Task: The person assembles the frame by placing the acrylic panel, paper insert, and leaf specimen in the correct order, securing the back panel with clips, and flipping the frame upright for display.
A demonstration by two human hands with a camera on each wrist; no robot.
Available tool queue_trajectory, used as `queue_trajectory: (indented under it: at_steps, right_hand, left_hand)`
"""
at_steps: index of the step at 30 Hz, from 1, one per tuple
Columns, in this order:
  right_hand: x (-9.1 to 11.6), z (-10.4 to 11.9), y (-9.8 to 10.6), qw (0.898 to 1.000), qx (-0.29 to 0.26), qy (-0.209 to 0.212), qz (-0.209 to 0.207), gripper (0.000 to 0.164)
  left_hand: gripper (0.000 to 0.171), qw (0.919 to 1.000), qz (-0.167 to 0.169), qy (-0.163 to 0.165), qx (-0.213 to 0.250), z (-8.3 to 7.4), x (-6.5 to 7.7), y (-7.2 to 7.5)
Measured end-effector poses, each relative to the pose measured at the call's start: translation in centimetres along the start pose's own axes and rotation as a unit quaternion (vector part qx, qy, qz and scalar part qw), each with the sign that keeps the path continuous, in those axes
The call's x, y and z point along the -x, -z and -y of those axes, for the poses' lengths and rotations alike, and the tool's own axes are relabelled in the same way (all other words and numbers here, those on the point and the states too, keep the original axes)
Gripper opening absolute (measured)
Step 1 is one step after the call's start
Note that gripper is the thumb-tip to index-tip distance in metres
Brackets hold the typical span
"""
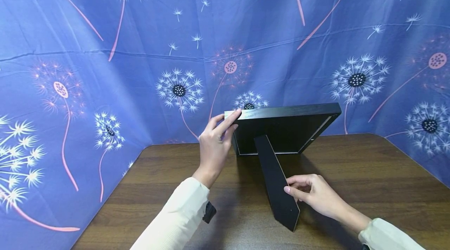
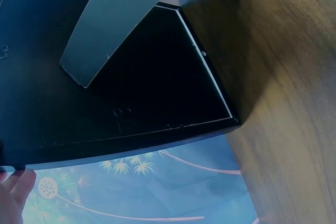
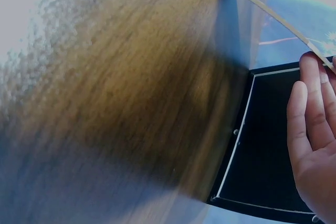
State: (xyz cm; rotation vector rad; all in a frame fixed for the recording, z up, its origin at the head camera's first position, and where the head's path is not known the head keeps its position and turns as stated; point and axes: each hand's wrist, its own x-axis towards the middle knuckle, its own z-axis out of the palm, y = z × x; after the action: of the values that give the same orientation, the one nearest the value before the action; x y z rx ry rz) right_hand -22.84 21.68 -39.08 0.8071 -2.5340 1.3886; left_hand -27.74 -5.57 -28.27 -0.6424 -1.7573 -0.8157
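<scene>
A black picture frame (image 1: 295,131) stands tilted on the table, its back towards me. From the middle of that back a black easel leg (image 1: 275,183) slants down to the tabletop. My left hand (image 1: 215,149) grips the frame's upper left corner, fingers over the top edge and thumb at the back side. With thumb and fingers, my right hand (image 1: 316,195) pinches the right edge of the leg, above its pointed foot. The left wrist view shows the back panel (image 2: 157,72) and only some fingertips. In the right wrist view, the leg (image 3: 273,17) appears edge-on beside the fingers.
The brown wooden table (image 1: 158,187) extends under the frame and to both sides. Behind it hangs a blue cloth (image 1: 140,66) printed with dandelions, its lower part meeting the table's back and left edges.
</scene>
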Motion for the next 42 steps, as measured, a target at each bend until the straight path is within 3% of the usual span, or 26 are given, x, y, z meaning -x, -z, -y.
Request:
queue_trajectory:
  at_steps: [10, 16, 21, 28, 32, 36, 39, 42]
  right_hand:
    - [0.1, 0.1, 0.1, 1.0, -0.017, 0.008, 0.012, 0.018]
    - [0.0, 0.3, 0.3, 1.0, 0.008, 0.011, 0.009, 0.016]
    - [-0.2, 0.6, 0.7, 0.997, 0.057, 0.04, -0.039, 0.015]
    - [-0.7, 1.4, 1.6, 0.981, 0.12, 0.1, -0.115, 0.018]
    - [-1.1, 2.2, 2.1, 0.964, 0.171, 0.128, -0.161, 0.025]
    - [-1.7, 3.1, 2.8, 0.939, 0.203, 0.19, -0.201, 0.037]
    - [-2.1, 3.8, 3.3, 0.924, 0.211, 0.238, -0.214, 0.037]
    - [-2.5, 4.5, 3.7, 0.913, 0.211, 0.275, -0.216, 0.02]
  left_hand:
    - [0.031, 0.9997, -0.014, -0.014, -0.017, 0.0, 0.3, 0.0]
    - [0.032, 0.9994, -0.009, -0.015, -0.03, 0.1, 0.4, 0.2]
    - [0.037, 0.9985, 0.006, -0.027, -0.047, 0.0, 0.3, 0.7]
    - [0.059, 0.9984, 0.023, -0.024, -0.045, 0.2, 0.5, 1.3]
    - [0.059, 0.9994, 0.022, 0.003, -0.025, 0.4, 0.7, 1.4]
    - [0.046, 0.9977, 0.024, 0.063, 0.009, 0.6, 0.8, 1.5]
    - [0.038, 0.9916, 0.032, 0.118, 0.044, 0.7, 0.9, 1.4]
    - [0.035, 0.9801, 0.048, 0.173, 0.085, 0.7, 0.9, 1.2]
